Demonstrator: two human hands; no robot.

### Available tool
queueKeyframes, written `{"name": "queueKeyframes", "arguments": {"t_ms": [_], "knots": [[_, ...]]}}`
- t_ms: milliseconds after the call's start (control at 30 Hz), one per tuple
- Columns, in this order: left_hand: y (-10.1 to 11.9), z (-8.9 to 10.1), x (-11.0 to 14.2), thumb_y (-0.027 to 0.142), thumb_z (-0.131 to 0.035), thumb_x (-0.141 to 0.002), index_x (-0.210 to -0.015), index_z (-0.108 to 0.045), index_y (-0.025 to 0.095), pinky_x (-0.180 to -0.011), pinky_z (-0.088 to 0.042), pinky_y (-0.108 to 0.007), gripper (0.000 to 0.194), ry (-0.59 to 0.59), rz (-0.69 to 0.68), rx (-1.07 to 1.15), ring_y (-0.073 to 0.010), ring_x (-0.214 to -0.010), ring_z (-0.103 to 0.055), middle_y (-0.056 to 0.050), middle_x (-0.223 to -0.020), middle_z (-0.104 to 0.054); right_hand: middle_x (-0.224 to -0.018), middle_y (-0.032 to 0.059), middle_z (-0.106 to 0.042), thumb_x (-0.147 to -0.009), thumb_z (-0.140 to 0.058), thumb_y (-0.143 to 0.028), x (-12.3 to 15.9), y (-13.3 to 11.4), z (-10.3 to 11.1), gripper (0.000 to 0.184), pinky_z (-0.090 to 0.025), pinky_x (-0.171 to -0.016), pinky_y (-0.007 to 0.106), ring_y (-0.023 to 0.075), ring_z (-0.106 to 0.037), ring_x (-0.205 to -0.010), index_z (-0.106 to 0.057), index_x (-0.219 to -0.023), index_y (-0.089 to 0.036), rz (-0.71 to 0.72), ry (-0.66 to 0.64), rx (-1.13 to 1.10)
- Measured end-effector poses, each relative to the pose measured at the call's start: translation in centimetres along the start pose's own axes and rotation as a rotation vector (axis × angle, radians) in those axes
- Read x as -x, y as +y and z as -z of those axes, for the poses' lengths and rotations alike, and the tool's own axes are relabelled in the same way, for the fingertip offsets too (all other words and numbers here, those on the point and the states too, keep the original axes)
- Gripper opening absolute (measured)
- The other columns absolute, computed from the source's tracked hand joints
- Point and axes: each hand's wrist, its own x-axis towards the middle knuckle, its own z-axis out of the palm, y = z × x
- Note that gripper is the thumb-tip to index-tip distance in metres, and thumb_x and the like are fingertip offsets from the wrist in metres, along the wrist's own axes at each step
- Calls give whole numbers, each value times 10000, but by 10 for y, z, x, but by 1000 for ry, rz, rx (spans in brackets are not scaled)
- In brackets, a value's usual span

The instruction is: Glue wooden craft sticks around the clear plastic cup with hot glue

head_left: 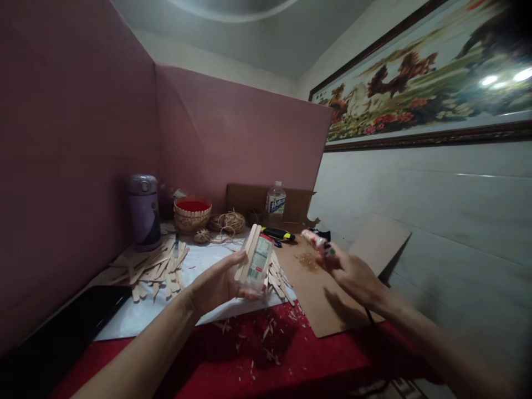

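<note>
My left hand [218, 282] is wrapped round a clear plastic container [261, 259] with a green and white label, tilted above the table. Two flat craft sticks [249, 252] lie side by side along its face, near my thumb. To the right, my right hand [353, 277] is closed on a glue gun [316, 241] with a white, colourfully patterned body, its front pointing left and apart from the container. A dark cord hangs below that hand. Loose craft sticks [278, 277] lie behind the container, partly hidden by it.
A heap of craft sticks [160, 269] lies left on white paper. Behind stand a purple flask [144, 213], a stick-covered bowl [192, 219], twine [228, 221] and a bottle [276, 202]. A yellow-black cutter [278, 234] lies near stained cardboard [320, 299]. Shavings litter the red cloth [216, 360].
</note>
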Motion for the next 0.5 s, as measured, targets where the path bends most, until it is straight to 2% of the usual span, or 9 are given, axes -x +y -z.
{"name": "queueKeyframes", "arguments": {"t_ms": [67,133,200,267,400,500], "knots": [[3,0,0,402,-522,-901,-1233,-539,115,-649,-564,-315,439,57,-29,24,-255,-851,-706,-177,-1060,-681,-932,129,-714,-899,-444,-358,6,22,-8,341,-491,-696,358,274,-666,-814,-600,-1142,-177,14,-58,279],[6,0,1,374,-533,-900,-1255,-519,120,-653,-574,-319,437,105,-53,37,-253,-865,-706,-170,-1077,-681,-1187,175,-664,-909,-360,-257,16,37,-15,435,-493,-848,385,285,-650,-1027,-537,-1289,-143,50,-159,403],[9,-1,2,360,-542,-898,-1273,-505,121,-654,-583,-319,447,130,-76,40,-250,-873,-705,-166,-1093,-680,-1320,179,-594,-892,-358,-220,26,45,-20,484,-464,-958,409,289,-591,-1172,-510,-1340,-121,77,-214,461],[11,-1,2,357,-550,-893,-1296,-488,122,-656,-590,-329,470,133,-101,42,-256,-875,-705,-166,-1098,-679,-1357,158,-573,-891,-362,-222,31,52,-21,498,-443,-1009,422,285,-553,-1232,-506,-1360,-135,75,-234,490],[14,3,0,368,-551,-891,-1329,-467,106,-659,-594,-340,518,114,-130,66,-275,-884,-701,-188,-1079,-679,-1360,152,-572,-895,-388,-236,30,65,-15,492,-438,-1023,421,286,-558,-1225,-509,-1363,-142,56,-277,482],[16,5,0,380,-551,-888,-1337,-468,111,-663,-594,-342,530,143,-140,81,-271,-876,-695,-183,-1068,-680,-1342,173,-576,-884,-446,-271,28,61,-10,479,-429,-1014,437,311,-548,-1215,-531,-1334,-130,132,-266,462]]}}
